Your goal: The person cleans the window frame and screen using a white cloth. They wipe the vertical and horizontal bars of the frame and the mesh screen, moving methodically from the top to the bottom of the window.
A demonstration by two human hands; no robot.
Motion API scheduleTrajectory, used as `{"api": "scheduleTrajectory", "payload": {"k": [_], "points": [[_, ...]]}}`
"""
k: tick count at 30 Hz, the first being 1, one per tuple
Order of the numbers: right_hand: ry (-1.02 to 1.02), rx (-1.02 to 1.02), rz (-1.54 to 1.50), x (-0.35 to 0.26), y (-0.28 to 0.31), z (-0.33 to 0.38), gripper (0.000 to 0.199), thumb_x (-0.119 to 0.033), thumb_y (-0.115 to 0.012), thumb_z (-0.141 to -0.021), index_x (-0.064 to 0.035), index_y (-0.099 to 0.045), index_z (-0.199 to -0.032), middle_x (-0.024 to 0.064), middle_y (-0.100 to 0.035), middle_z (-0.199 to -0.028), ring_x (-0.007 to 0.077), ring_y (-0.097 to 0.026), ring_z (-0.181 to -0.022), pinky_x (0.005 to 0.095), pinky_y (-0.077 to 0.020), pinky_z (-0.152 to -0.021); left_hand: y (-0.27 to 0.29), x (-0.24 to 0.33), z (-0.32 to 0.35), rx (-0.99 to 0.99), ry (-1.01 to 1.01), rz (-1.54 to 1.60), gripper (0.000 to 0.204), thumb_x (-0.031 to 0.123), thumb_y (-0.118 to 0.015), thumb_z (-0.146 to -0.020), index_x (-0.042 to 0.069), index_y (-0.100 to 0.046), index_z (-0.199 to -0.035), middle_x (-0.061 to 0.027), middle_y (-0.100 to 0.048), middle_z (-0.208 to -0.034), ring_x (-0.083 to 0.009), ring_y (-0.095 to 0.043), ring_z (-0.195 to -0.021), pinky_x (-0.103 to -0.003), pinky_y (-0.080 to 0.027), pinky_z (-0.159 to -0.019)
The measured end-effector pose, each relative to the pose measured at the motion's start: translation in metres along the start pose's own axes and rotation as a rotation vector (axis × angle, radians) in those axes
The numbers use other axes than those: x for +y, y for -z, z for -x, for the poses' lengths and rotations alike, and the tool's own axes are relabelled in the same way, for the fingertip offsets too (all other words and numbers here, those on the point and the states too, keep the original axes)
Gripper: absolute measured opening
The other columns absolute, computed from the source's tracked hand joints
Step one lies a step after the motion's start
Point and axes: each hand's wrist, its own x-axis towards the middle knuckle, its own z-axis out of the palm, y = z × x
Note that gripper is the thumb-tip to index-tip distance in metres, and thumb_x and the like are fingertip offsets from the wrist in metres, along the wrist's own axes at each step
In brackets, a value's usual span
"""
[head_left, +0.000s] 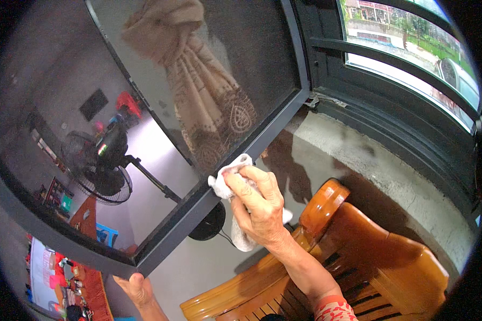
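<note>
My right hand [257,206] grips a crumpled white cloth [235,182] and presses it against the dark grey frame [209,200] of an open window sash. The sash's glass pane [144,107] shows a reflection of a beige patterned scarf. My left hand [135,289] holds the sash's lower corner from below, fingers wrapped on the frame edge.
A glossy orange-brown wooden chair [369,257] stands under my right arm. A black pedestal fan [104,171] stands behind the glass. The fixed window frame and bars [391,69] rise at the upper right above a concrete sill [369,160]. Colourful clutter [64,278] lies at the lower left.
</note>
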Motion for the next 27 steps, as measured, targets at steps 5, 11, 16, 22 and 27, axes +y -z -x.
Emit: {"api": "scheduleTrajectory", "payload": {"k": [5, 11, 16, 22, 27], "points": [[-0.175, 0.039, 0.095, 0.030, 0.011, -0.035, 0.041, 0.003, -0.065, -0.069, -0.0101, -0.068, -0.108, 0.0107, -0.059, -0.105, 0.0297, -0.056, -0.085, 0.0384, -0.0485, -0.076, 0.009, 0.008, 0.005, 0.029, 0.130, -0.008, 0.084, 0.027, -0.086, -0.066, 0.007, -0.042, -0.135, -0.0118, -0.054, -0.121, -0.0285, -0.054, -0.112, -0.046, -0.043, -0.100], [-0.403, 0.107, 0.107, 0.074, 0.023, -0.068, 0.034, -0.001, -0.061, -0.077, -0.0056, -0.066, -0.110, 0.0123, -0.061, -0.107, 0.0298, -0.062, -0.098, 0.0367, -0.0490, -0.084, 0.010, 0.028, 0.005, 0.008, 0.311, -0.079, 0.076, 0.016, -0.083, -0.066, 0.006, -0.044, -0.130, -0.0115, -0.057, -0.116, -0.0257, -0.056, -0.108, -0.042, -0.044, -0.098], [-0.528, 0.115, 0.179, 0.103, 0.030, -0.092, 0.036, -0.004, -0.059, -0.080, -0.0118, -0.066, -0.114, 0.0117, -0.062, -0.106, 0.0290, -0.063, -0.098, 0.0362, -0.0488, -0.085, 0.015, 0.054, -0.004, 0.006, 0.495, -0.269, 0.064, 0.008, -0.079, -0.065, 0.003, -0.051, -0.122, -0.0083, -0.059, -0.110, -0.0210, -0.058, -0.103, -0.036, -0.046, -0.092], [-0.653, 0.072, 0.366, 0.131, 0.046, -0.129, 0.034, -0.010, -0.059, -0.081, -0.0162, -0.067, -0.114, 0.0112, -0.062, -0.108, 0.0314, -0.061, -0.101, 0.0394, -0.0479, -0.086, 0.008, 0.093, -0.025, 0.056, 0.309, -0.338, 0.075, 0.012, -0.080, -0.067, 0.000, -0.043, -0.132, -0.0121, -0.056, -0.120, -0.0233, -0.056, -0.110, -0.038, -0.045, -0.096], [-0.773, -0.086, 0.336, 0.133, 0.056, -0.132, 0.037, -0.014, -0.060, -0.082, -0.0172, -0.064, -0.119, 0.0103, -0.059, -0.117, 0.0313, -0.059, -0.107, 0.0380, -0.0473, -0.088, 0.001, 0.126, -0.042, 0.058, 0.142, -0.310, 0.078, 0.013, -0.074, -0.078, 0.002, -0.032, -0.142, -0.0088, -0.047, -0.132, -0.0194, -0.049, -0.113, -0.029, -0.043, -0.090]]}}
